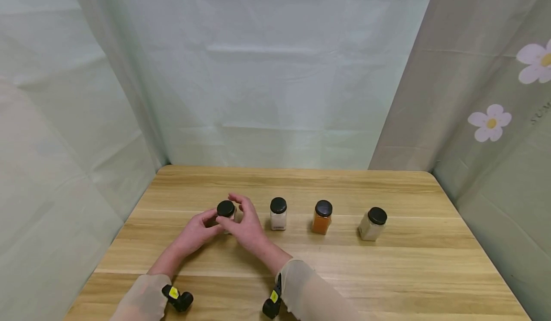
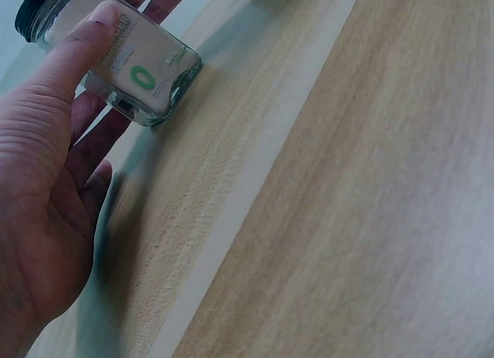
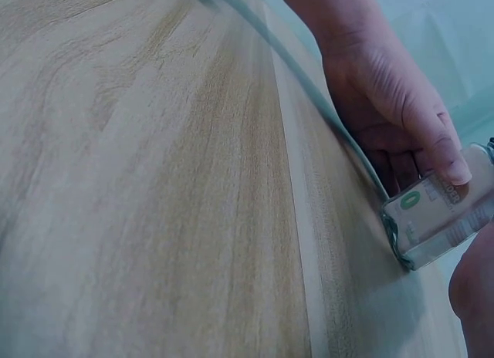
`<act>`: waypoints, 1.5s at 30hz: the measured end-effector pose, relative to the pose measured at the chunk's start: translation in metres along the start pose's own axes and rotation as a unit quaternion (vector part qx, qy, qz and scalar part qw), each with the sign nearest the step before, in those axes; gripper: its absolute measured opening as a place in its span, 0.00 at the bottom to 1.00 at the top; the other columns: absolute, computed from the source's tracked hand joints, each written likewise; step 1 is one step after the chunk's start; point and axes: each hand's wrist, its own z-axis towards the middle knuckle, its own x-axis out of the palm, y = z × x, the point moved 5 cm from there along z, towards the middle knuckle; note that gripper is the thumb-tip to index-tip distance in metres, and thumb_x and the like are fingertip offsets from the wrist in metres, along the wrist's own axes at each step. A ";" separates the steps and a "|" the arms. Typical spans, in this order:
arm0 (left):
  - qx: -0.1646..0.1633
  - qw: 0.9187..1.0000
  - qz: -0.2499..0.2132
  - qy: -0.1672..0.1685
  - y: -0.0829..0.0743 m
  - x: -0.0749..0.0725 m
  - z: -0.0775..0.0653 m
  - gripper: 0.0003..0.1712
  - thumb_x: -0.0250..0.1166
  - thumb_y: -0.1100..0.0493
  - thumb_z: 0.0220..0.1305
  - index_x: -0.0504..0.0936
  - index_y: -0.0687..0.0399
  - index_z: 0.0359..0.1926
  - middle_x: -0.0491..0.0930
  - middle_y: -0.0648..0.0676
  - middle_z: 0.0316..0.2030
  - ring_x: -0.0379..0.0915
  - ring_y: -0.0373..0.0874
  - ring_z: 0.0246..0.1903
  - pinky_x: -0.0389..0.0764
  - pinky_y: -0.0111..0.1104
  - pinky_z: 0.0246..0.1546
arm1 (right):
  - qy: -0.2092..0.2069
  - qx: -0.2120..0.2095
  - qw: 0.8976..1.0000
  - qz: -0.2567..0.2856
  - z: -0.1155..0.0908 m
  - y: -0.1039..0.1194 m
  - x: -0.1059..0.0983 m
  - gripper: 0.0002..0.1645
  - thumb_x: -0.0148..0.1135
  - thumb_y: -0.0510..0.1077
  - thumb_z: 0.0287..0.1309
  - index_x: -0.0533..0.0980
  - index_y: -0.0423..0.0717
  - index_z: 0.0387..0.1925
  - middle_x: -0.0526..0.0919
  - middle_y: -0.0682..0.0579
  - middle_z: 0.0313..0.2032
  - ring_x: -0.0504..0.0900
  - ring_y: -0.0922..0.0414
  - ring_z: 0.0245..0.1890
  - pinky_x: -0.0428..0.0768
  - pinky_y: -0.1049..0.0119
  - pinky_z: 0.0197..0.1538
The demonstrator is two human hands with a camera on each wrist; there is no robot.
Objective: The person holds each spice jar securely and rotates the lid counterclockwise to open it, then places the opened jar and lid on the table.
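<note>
At the left of the row, my left hand (image 1: 195,235) holds a square glass jar (image 2: 139,61) with a black lid (image 1: 225,208) and pale contents. In the left wrist view its thumb (image 2: 93,34) presses the labelled face, while the fingers pass behind the glass. The jar's base is close over the wooden tabletop. My right hand (image 1: 249,227) curves around the lid from the right, thumb in front and index finger beyond it, with a gap showing beside the lid. Only an edge of that hand appears in the right wrist view.
To the right stand three more black-lidded jars: one with white contents (image 1: 278,214), one orange (image 1: 322,217) and one pale beige (image 1: 372,224). Pale curtains (image 1: 275,72) hang behind and beside the wooden table (image 1: 387,278).
</note>
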 end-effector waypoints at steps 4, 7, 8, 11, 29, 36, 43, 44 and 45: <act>0.000 1.000 -0.004 0.003 -0.001 0.000 -0.001 0.28 0.71 0.56 0.68 0.78 0.52 0.67 0.76 0.57 0.65 0.68 0.53 0.66 0.70 0.37 0.62 | -0.008 0.016 1.000 0.008 0.001 0.000 0.000 0.40 0.74 0.54 0.60 0.68 0.56 0.70 0.70 0.65 0.66 0.63 0.51 0.70 0.61 0.47 0.71; 0.001 1.000 -0.006 0.004 -0.002 0.000 -0.001 0.28 0.71 0.56 0.67 0.78 0.52 0.67 0.76 0.57 0.65 0.68 0.53 0.65 0.71 0.35 0.61 | -0.012 0.023 1.000 0.013 0.001 -0.001 0.000 0.41 0.76 0.53 0.58 0.69 0.53 0.69 0.70 0.64 0.65 0.62 0.49 0.70 0.60 0.46 0.71; 0.002 1.000 -0.006 0.004 -0.001 0.000 -0.001 0.28 0.71 0.57 0.67 0.78 0.52 0.67 0.76 0.57 0.65 0.68 0.53 0.65 0.71 0.34 0.60 | -0.013 0.024 1.000 0.015 0.002 -0.001 0.000 0.41 0.77 0.53 0.57 0.69 0.52 0.69 0.70 0.63 0.65 0.62 0.49 0.70 0.60 0.46 0.71; 0.005 1.000 -0.004 0.005 -0.001 0.000 0.000 0.28 0.71 0.57 0.67 0.78 0.52 0.67 0.76 0.57 0.65 0.69 0.53 0.64 0.71 0.32 0.60 | -0.017 0.028 0.999 0.016 0.002 -0.002 0.000 0.41 0.77 0.52 0.57 0.69 0.51 0.68 0.70 0.62 0.65 0.62 0.48 0.70 0.60 0.45 0.70; 0.001 1.000 -0.008 0.007 -0.001 0.000 -0.001 0.28 0.71 0.57 0.68 0.78 0.52 0.67 0.75 0.58 0.66 0.67 0.55 0.66 0.70 0.35 0.62 | -0.024 0.035 0.998 0.044 0.002 -0.001 0.000 0.38 0.79 0.49 0.55 0.70 0.50 0.63 0.72 0.60 0.64 0.62 0.48 0.69 0.59 0.45 0.70; 0.001 1.000 -0.014 0.007 0.000 0.001 0.000 0.28 0.70 0.56 0.68 0.78 0.53 0.67 0.75 0.58 0.66 0.66 0.55 0.67 0.69 0.34 0.63 | -0.031 0.040 0.998 0.037 0.003 -0.003 0.000 0.37 0.78 0.50 0.56 0.70 0.47 0.63 0.72 0.63 0.63 0.63 0.49 0.68 0.62 0.46 0.70; 0.004 1.000 -0.013 0.006 0.000 0.000 0.000 0.27 0.70 0.55 0.68 0.79 0.52 0.67 0.75 0.57 0.67 0.66 0.54 0.68 0.69 0.34 0.63 | -0.041 0.044 0.997 0.037 0.003 -0.004 -0.001 0.34 0.79 0.50 0.55 0.71 0.52 0.60 0.73 0.64 0.60 0.65 0.49 0.68 0.62 0.48 0.70; 0.005 1.000 -0.013 0.007 0.000 0.000 0.000 0.27 0.70 0.56 0.68 0.79 0.52 0.67 0.75 0.57 0.67 0.66 0.54 0.68 0.69 0.34 0.63 | -0.042 0.045 0.997 0.037 0.003 -0.004 -0.001 0.34 0.79 0.50 0.55 0.71 0.53 0.59 0.73 0.64 0.60 0.65 0.48 0.68 0.62 0.48 0.70; 0.006 1.000 -0.013 0.006 0.000 0.000 0.000 0.27 0.70 0.56 0.68 0.79 0.52 0.67 0.75 0.57 0.66 0.66 0.54 0.67 0.69 0.34 0.63 | -0.044 0.045 0.997 0.037 0.003 -0.004 -0.001 0.33 0.79 0.50 0.55 0.72 0.54 0.59 0.73 0.64 0.60 0.65 0.48 0.68 0.62 0.48 0.70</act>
